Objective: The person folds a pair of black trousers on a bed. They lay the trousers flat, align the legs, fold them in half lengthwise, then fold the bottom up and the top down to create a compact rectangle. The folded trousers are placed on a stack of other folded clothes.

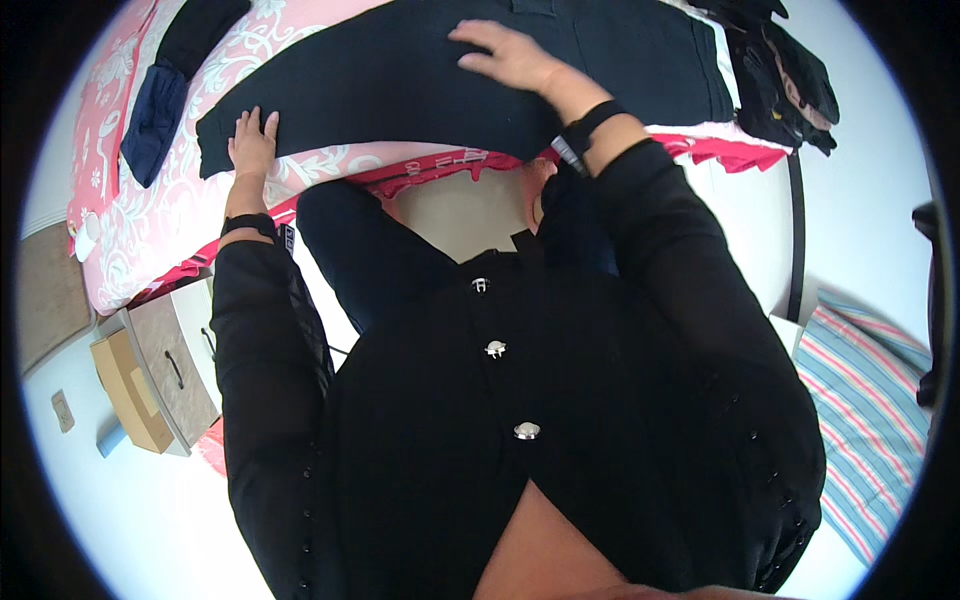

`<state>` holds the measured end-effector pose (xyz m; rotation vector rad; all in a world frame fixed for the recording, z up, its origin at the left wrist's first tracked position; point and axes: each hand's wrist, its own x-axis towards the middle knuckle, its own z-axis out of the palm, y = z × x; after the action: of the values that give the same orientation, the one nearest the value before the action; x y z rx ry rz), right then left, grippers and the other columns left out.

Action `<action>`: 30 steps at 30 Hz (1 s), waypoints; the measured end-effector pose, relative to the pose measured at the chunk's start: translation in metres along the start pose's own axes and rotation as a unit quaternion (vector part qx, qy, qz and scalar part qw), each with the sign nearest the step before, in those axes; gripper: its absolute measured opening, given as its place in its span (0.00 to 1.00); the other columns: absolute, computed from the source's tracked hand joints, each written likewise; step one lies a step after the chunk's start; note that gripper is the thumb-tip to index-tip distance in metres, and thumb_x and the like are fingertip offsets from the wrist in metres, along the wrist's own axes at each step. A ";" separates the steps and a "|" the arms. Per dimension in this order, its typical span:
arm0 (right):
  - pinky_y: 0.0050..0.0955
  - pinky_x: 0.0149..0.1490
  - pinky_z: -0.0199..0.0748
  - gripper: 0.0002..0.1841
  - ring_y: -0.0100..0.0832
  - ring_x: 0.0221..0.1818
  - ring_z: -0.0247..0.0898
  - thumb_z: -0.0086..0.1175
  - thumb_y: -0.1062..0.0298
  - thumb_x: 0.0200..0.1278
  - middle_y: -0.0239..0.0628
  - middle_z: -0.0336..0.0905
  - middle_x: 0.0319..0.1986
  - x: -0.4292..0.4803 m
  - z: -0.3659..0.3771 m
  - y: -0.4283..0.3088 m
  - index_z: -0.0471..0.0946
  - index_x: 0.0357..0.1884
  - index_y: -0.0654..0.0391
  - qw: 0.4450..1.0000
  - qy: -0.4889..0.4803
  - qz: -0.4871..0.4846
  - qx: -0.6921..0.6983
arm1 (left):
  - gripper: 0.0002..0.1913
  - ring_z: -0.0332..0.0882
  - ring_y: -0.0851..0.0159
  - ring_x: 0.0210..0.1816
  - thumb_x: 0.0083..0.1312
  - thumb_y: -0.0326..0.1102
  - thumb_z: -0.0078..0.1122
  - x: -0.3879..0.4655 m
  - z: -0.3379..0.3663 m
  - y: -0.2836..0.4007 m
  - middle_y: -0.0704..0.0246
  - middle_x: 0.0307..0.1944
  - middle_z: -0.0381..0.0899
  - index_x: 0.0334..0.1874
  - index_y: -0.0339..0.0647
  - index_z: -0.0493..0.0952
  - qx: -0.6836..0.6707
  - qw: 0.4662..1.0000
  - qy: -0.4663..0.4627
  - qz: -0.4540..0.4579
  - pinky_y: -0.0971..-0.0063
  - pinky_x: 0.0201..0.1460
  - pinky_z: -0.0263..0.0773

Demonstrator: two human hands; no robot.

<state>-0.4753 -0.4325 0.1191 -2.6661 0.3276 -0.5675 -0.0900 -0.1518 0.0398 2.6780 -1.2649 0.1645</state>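
A black garment (375, 90), which looks like a pair of trousers, lies stretched out flat across the bed in front of me. Its far edge runs out of the picture at the top. My left hand (253, 146) rests palm down on the narrow left end, fingers apart and gripping nothing. Over the middle of the cloth is my right hand (510, 56), also with spread fingers and nothing held. Whether the right palm touches the fabric is hard to tell.
The bed's pink patterned cover (150, 232) shows around the garment. Dark folded clothing (161, 112) lies at far left, and a dark clothing pile (784, 82) at right. A small white cup-like object (87, 236) stands near the left edge. A striped cushion (862, 420) is lower right.
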 end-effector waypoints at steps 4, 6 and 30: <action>0.40 0.71 0.60 0.25 0.43 0.71 0.59 0.54 0.52 0.69 0.40 0.65 0.68 -0.058 -0.062 0.042 0.71 0.66 0.45 0.976 0.009 0.024 -0.214 | 0.31 0.54 0.57 0.76 0.71 0.58 0.50 -0.019 -0.005 0.040 0.63 0.74 0.60 0.71 0.52 0.66 -0.059 0.988 0.073 0.124 0.45 0.74 0.48; 0.45 0.74 0.53 0.28 0.41 0.73 0.54 0.54 0.49 0.68 0.39 0.62 0.70 -0.093 -0.068 0.051 0.69 0.68 0.43 0.948 -0.055 0.121 -0.290 | 0.32 0.50 0.59 0.77 0.70 0.60 0.50 -0.033 -0.003 0.059 0.66 0.76 0.57 0.73 0.56 0.63 0.009 0.992 -0.043 0.115 0.43 0.74 0.45; 0.43 0.75 0.49 0.32 0.41 0.73 0.55 0.55 0.44 0.65 0.41 0.65 0.67 -0.206 -0.158 0.099 0.69 0.66 0.51 0.924 0.025 0.219 -0.312 | 0.34 0.46 0.61 0.79 0.68 0.55 0.55 -0.049 -0.017 0.176 0.68 0.78 0.50 0.75 0.57 0.59 -0.040 0.977 -0.130 0.163 0.35 0.72 0.42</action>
<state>-0.7414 -0.5101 0.1401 -3.0040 1.2698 -0.4340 -0.2575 -0.2214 0.0679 2.4666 -1.7433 -0.1995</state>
